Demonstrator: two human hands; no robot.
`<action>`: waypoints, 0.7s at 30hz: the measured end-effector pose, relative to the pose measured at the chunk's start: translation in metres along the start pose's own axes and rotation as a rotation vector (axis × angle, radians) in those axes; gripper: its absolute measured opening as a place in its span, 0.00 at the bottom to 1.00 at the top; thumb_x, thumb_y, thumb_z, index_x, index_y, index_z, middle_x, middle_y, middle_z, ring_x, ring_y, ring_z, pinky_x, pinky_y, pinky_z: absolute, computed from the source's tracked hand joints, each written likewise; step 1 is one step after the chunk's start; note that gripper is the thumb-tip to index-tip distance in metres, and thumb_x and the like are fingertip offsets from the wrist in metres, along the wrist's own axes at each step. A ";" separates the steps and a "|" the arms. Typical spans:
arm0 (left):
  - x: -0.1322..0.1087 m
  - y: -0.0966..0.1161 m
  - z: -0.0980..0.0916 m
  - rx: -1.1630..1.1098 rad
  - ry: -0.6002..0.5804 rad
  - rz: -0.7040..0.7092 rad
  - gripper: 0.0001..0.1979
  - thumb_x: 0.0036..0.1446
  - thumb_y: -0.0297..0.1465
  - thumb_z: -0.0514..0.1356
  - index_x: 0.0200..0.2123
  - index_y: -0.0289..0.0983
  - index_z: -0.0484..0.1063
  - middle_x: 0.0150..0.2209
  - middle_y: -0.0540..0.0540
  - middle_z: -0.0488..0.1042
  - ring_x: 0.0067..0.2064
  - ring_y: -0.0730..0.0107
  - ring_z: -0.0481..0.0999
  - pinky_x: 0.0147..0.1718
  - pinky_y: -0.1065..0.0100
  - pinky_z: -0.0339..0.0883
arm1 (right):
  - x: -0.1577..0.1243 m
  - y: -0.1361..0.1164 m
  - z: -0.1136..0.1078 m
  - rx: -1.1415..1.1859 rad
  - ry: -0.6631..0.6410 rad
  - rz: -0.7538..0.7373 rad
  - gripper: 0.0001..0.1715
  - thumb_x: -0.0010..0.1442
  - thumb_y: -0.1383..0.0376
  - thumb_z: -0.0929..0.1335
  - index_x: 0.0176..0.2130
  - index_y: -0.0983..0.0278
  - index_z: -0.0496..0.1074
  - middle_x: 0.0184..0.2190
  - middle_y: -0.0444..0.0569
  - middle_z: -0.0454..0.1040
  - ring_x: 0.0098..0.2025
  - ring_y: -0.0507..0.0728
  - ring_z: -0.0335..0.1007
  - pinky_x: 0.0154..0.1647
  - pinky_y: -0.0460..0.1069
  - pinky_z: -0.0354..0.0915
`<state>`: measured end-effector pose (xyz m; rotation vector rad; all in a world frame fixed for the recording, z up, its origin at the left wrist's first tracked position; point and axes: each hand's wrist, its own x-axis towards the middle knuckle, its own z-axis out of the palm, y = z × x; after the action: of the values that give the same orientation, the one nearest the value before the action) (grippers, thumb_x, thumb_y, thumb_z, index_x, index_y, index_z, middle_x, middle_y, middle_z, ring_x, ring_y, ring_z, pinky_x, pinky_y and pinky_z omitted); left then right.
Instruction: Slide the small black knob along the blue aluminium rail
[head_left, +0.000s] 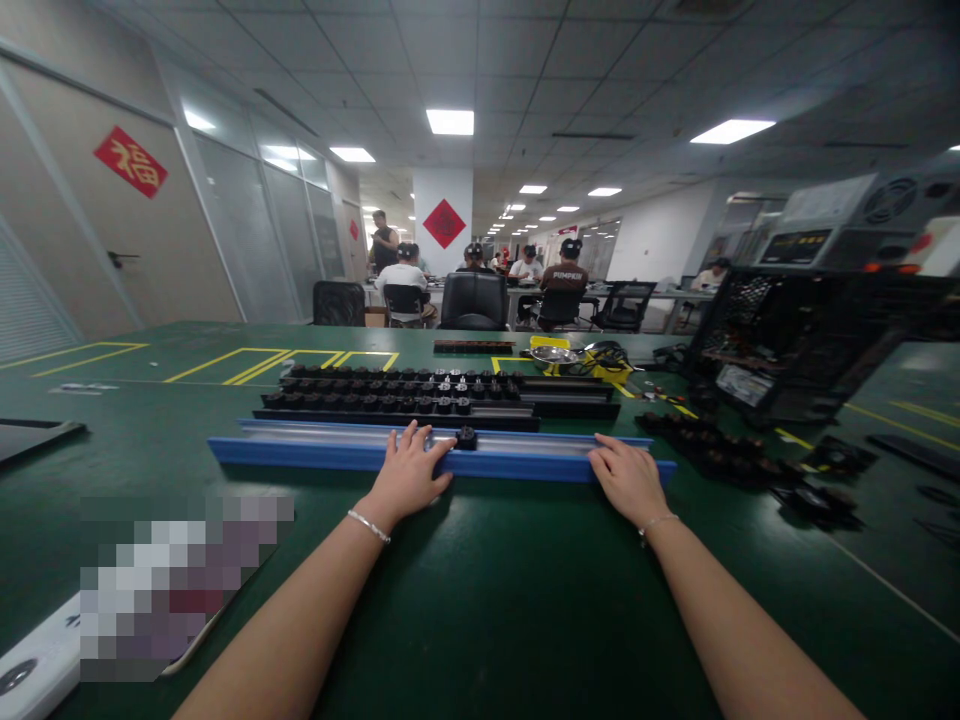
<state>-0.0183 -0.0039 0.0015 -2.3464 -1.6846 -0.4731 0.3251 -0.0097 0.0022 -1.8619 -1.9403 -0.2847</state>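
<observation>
A long blue rail (300, 455) with a pale inner channel lies across the green table before me. A small round black socket-like piece (466, 437) sits in the channel near its middle. My left hand (411, 470) rests over the rail just left of that piece, fingers spread and thumb pointing towards it; whether the thumb touches it I cannot tell. Near the rail's right end, my right hand (628, 475) is bent over the edge and grips it. Behind lie dark rails (510, 422) carrying rows of similar black pieces (367, 402).
A phone-like device (45, 650), partly pixelated, lies front left. To the right are loose black parts (705, 445) and an opened computer case (765, 350). A metal bowl (553, 355) and yellow tray (611, 370) stand farther back. Several people sit at distant tables.
</observation>
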 end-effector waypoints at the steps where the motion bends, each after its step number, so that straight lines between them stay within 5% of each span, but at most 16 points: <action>1: 0.000 0.000 0.000 0.002 0.002 0.001 0.28 0.51 0.43 0.56 0.56 0.51 0.60 0.59 0.44 0.59 0.63 0.48 0.47 0.58 0.43 0.38 | 0.000 0.000 0.000 0.000 -0.002 0.002 0.24 0.61 0.57 0.54 0.36 0.58 0.75 0.53 0.45 0.67 0.51 0.58 0.63 0.53 0.57 0.52; 21: 0.002 0.011 0.003 0.002 -0.003 0.074 0.29 0.51 0.42 0.54 0.58 0.49 0.56 0.61 0.44 0.58 0.63 0.49 0.47 0.57 0.40 0.37 | 0.000 0.001 0.004 -0.003 0.012 0.004 0.23 0.61 0.57 0.54 0.36 0.58 0.75 0.53 0.45 0.68 0.51 0.58 0.63 0.54 0.57 0.52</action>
<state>-0.0071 -0.0050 -0.0004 -2.3998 -1.5916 -0.4550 0.3257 -0.0076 -0.0012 -1.8618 -1.9286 -0.2969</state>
